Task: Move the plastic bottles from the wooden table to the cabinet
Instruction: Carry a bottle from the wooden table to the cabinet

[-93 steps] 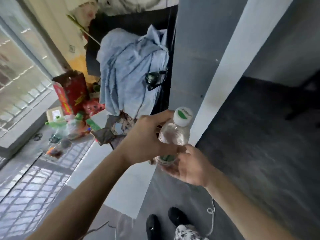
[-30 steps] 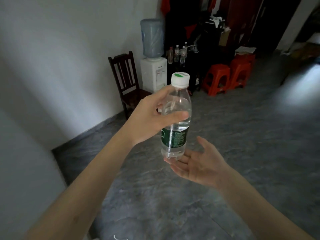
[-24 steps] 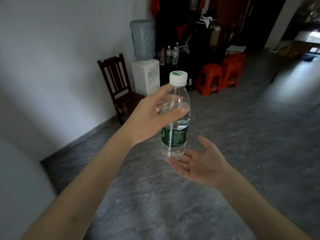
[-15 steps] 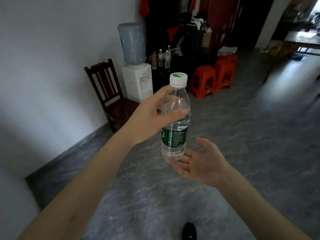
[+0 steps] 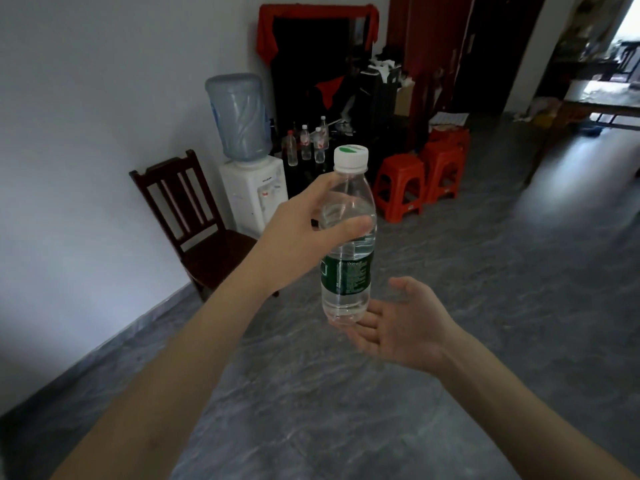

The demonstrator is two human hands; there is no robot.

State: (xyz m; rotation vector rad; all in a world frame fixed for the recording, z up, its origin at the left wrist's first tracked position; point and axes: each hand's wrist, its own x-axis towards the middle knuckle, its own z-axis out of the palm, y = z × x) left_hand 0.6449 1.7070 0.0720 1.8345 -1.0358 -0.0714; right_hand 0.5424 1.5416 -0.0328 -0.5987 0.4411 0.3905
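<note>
Bottle in transit, cabinet now ahead.
Your left hand (image 5: 304, 233) grips the bottle (image 5: 348, 244) upright; your right hand (image 5: 405, 323), fingers relaxed, cups its base. The water dispenser (image 5: 251, 174) has swung closer, three bottles (image 5: 306, 142) just beside it: you are nearing the drop-off.

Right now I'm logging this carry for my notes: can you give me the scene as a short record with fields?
held item: plastic bottle, upright, white cap on, partly full
left hand: grips the bottle's upper body
right hand: open, palm up, fingers under the bottle's base
place: mid-room, over grey floor
ahead: water dispenser, wooden chair, red stools, other small bottles on a dark surface
</note>
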